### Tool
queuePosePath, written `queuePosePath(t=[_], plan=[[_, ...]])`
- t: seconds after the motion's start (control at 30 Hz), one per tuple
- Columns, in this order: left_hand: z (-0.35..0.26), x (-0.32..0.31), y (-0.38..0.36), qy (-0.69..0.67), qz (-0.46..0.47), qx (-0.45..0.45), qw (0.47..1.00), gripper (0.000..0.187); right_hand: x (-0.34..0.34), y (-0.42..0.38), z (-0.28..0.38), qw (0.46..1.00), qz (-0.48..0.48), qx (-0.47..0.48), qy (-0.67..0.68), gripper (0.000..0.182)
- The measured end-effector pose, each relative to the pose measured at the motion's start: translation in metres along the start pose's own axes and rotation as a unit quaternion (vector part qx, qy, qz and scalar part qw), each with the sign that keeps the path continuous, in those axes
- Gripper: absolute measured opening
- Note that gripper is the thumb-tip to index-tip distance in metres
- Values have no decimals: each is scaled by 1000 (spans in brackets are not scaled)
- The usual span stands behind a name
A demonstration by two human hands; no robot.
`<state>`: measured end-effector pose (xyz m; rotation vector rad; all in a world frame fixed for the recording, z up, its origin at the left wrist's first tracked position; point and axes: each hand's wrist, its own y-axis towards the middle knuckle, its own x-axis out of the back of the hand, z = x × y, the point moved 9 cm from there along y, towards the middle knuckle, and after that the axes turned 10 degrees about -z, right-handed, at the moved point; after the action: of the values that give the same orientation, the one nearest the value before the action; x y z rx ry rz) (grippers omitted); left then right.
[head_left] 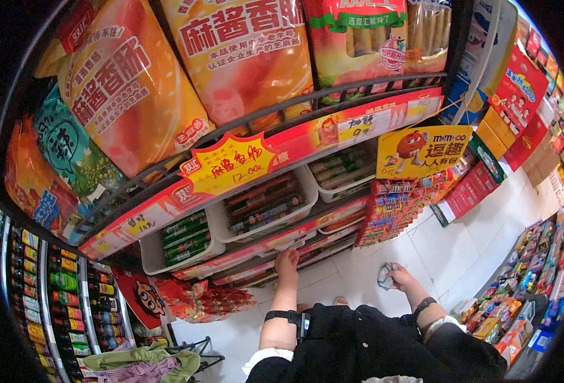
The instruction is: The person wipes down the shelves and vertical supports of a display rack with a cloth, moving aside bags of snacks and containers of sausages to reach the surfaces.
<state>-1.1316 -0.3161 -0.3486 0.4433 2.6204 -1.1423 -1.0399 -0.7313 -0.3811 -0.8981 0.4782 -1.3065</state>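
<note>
My left hand (287,263) reaches to the front of a lower shelf, its fingers bent together at the rim of a white tray (302,243). Whatever is between those fingers is too small to make out. Lower right, my right hand (399,277) is closed around a crumpled greyish cloth (386,275), held above the floor. Just above my left hand, white bins hold wrapped sausages: green ones (186,237), dark red ones (263,199), and more sausages (342,167) on the right.
Large sausage bags (247,57) fill the wire-fronted top shelf. Strips of small candy packets (390,214) hang below a yellow sign (422,151). Red packets (199,300) hang at left, near bottle shelves (61,287) and a rack with clothes (144,364). Packaged goods (511,306) line the right.
</note>
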Motion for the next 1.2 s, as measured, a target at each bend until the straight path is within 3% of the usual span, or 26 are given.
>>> queuePosePath(t=[0.33, 0.43, 0.57, 0.6, 0.63, 0.73, 0.77, 0.83, 0.87, 0.9, 0.97, 1.0, 1.07, 1.1, 1.17, 1.2], plan=[[1, -1, -3, -56, 87, 50, 993, 22, -53, -17, 33, 996, 68, 51, -9, 58], [-5, -7, -20, -41, 165, 43, 985, 31, -69, -26, 48, 993, 65, 79, -53, 58], [0, 6, -34, 126, 176, 44, 975, 38, -94, -40, 73, 989, 50, 108, -91, 60], [6, 16, -37, 205, 174, 55, 962, 39, -104, -28, 95, 943, 4, 308, -124, 61], [10, 26, -38, 259, 184, 34, 948, 38, -113, -47, 119, 856, -41, 493, -152, 62], [22, 64, -38, 363, 176, 12, 915, 35, -137, -64, 136, 833, -77, 530, -140, 66], [27, 79, -36, 411, 162, 11, 897, 34, -151, -68, 139, 833, -76, 530, -139, 66], [43, 116, -33, 452, 117, 42, 883, 24, -160, -48, 136, 831, -195, 496, -161, 67], [48, 130, -38, 473, 113, 56, 872, 23, -172, -28, 128, 843, -177, 484, -153, 81], [50, 145, -43, 496, 109, 68, 859, 23, -184, -25, 127, 844, -174, 484, -150, 81], [52, 176, -51, 538, 96, 83, 833, 22, -204, -5, 100, 931, -178, 316, -31, 82], [55, 197, -50, 529, 81, 105, 838, 23, -225, 9, 88, 933, -174, 314, -25, 82], [57, 228, -49, 524, 56, 124, 841, 25, -275, 53, 41, 972, -106, 206, -27, 83], [54, 237, -48, 527, 56, 118, 840, 25, -279, 46, 41, 972, -105, 207, -21, 83], [50, 257, -43, 554, 23, 137, 821, 26, -289, 22, 38, 987, 15, 116, 109, 65], [46, 255, -43, 557, 26, 133, 819, 26, -280, 6, 47, 986, 14, 118, 115, 65]])
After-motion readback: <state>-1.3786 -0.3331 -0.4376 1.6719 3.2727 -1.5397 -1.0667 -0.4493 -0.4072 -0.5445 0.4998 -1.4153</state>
